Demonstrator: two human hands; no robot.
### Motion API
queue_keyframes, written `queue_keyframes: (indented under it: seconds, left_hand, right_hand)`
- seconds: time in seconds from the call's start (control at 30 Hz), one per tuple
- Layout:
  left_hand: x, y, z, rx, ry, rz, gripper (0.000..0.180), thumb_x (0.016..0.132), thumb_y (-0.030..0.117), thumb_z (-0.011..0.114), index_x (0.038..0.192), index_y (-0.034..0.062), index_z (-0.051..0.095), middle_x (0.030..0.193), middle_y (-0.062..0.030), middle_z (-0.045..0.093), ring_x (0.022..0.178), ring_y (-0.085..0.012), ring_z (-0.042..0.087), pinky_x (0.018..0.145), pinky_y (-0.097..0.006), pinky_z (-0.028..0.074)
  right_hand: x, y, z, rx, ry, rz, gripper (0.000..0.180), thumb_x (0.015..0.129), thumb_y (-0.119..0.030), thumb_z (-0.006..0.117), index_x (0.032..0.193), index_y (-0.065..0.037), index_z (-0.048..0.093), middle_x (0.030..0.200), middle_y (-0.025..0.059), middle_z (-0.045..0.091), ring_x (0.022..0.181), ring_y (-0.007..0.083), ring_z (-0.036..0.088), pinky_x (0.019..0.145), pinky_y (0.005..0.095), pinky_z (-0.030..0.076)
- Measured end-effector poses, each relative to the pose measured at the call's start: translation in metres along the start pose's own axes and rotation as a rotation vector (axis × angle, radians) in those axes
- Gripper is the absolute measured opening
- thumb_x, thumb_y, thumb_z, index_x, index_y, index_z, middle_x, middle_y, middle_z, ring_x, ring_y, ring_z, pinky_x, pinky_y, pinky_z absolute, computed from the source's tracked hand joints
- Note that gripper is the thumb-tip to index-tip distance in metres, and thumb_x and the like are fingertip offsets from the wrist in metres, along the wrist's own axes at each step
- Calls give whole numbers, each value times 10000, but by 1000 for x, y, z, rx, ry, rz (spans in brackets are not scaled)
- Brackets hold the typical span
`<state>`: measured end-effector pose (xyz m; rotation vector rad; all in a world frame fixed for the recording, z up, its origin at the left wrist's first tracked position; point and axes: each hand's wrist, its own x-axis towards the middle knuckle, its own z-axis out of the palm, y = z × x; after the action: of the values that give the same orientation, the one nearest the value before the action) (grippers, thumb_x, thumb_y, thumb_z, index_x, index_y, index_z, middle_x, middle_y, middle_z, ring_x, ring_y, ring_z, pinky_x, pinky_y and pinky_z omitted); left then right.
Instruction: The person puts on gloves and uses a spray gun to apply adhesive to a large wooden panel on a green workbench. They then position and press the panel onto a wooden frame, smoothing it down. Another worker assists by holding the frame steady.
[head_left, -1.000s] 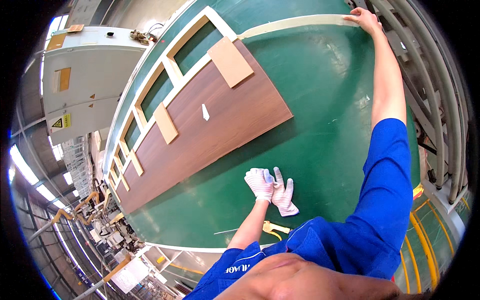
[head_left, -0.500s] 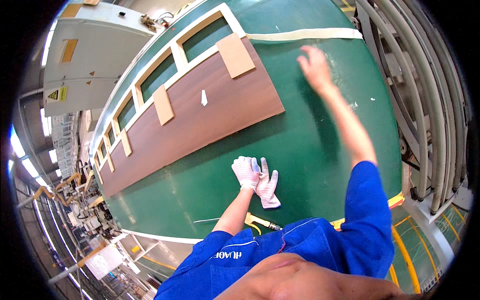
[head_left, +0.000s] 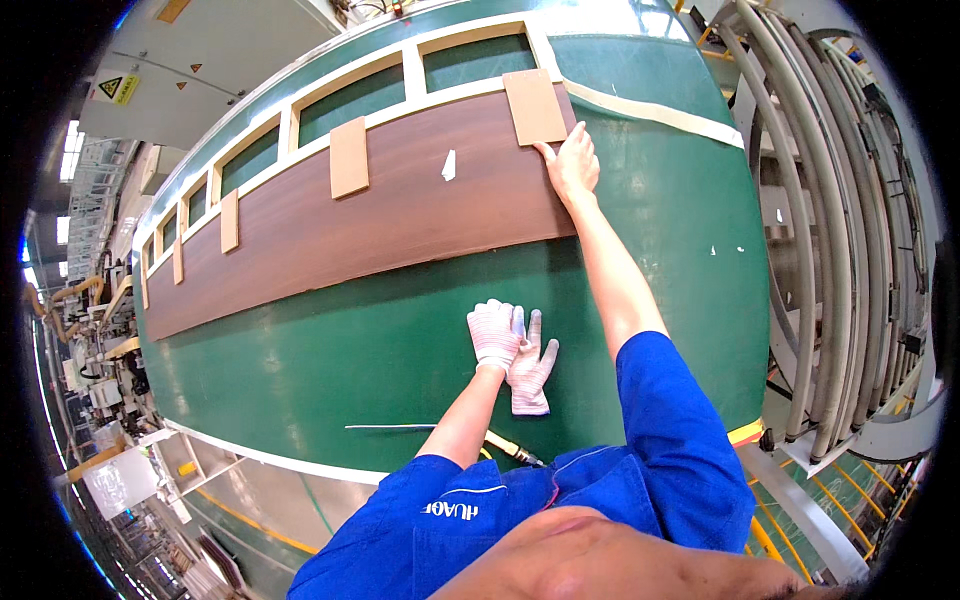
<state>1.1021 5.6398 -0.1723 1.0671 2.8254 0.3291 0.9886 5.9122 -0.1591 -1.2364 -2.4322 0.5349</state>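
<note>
Panel [head_left: 400,215]: set along frame [head_left: 413,75], boards [head_left: 348,160] across join; right strip [head_left: 660,113] bare. Right hand [head_left: 573,168]: thumb spread, at panel's end. Left hand [head_left: 493,335]: gloved, beside loose glove [head_left: 529,378]; grip unclear.

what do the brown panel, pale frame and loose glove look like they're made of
Brown panel: probably wood or wood-look laminate, smooth with a slight sheen; faint grain-like streaks show.
Pale frame: likely bare wood, judging by its matt cream colour.
Loose glove: seemingly knitted fabric, matt, with thin pinkish stripes; its bluish patches may be coating or dirt.
</note>
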Motion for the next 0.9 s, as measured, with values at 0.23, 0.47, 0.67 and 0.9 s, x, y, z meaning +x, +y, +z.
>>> queue_keyframes:
  seconds: [0.23,0.47,0.67,0.9]
  left_hand:
    - [1,-4,-3,-60,-23,6,235,793,295,500,681,103,579,743,-100,537,720,-277,491,626,-417,364]
    - [3,-6,-6,-85,-30,3,253,799,308,496,669,107,578,740,-98,538,719,-276,495,624,-418,369]
    - [3,-8,-10,-66,-50,-4,266,803,335,498,682,117,591,748,-86,549,730,-264,512,617,-408,379]
    - [4,-9,-18,-73,-139,-42,252,793,331,513,693,119,604,753,-78,559,734,-269,515,633,-400,394]
  right_hand:
    - [2,-9,-12,23,-64,123,899,639,-610,638,1256,-16,364,1188,160,478,1118,294,465,880,408,419]
    - [-1,-9,-8,-10,51,171,857,580,-644,653,1152,-38,450,1112,118,514,1065,266,502,835,391,447]
    - [-7,-10,-9,-50,75,162,847,609,-655,625,1167,-45,440,1117,130,521,1055,280,499,838,404,440]
    - [-51,-2,1,-277,263,-276,632,821,-328,526,1275,53,309,1295,230,362,1237,341,309,1024,466,238]
